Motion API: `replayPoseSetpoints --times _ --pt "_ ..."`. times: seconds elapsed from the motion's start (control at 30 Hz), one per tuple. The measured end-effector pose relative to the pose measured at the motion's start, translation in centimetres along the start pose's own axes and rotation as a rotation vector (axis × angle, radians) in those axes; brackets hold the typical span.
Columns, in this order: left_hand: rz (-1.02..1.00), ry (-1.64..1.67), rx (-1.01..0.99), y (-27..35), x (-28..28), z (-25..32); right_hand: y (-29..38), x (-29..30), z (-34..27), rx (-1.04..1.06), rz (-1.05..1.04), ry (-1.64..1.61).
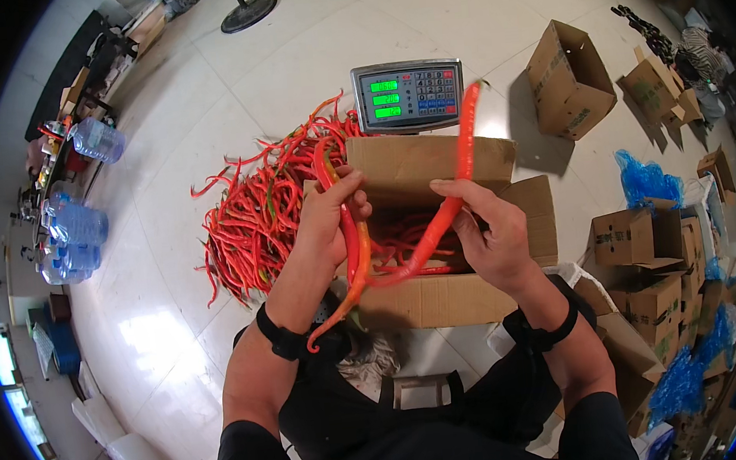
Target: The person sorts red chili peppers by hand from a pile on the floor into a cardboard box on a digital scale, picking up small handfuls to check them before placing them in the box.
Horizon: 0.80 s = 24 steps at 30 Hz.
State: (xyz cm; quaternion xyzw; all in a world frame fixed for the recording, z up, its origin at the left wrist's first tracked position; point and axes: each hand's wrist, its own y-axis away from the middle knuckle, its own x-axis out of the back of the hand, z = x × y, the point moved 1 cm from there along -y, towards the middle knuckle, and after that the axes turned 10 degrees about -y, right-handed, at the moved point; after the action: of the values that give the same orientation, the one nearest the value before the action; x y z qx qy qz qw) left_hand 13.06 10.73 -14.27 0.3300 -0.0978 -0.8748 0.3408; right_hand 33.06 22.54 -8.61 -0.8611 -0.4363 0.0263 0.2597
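Note:
My left hand is closed around a few long chili peppers, red and orange, that hang down over the near side of an open cardboard box. Between the thumb and fingers of my right hand is one long red chili pepper, its stem end up and its lower part blurred. More red chilies lie inside the box, below my hands. Left of the box, a large heap of red chilies rests on the floor. Just behind the box stands a digital scale display with lit green readouts.
An open cardboard box stands at the back right. Stacked cartons and blue plastic bags crowd the right side. Large water bottles are at the left, and a round black stand base is at the top.

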Motion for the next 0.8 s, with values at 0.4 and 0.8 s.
replayPoseSetpoints --times 0.4,0.8 --pt "-0.285 0.025 -0.103 3.4 -4.0 0.6 -0.4 -0.8 0.8 -0.037 -0.08 0.311" --pt "0.049 -0.026 -0.226 0.9 -1.1 3.2 -0.1 -0.6 1.3 -0.85 -0.368 -0.818"
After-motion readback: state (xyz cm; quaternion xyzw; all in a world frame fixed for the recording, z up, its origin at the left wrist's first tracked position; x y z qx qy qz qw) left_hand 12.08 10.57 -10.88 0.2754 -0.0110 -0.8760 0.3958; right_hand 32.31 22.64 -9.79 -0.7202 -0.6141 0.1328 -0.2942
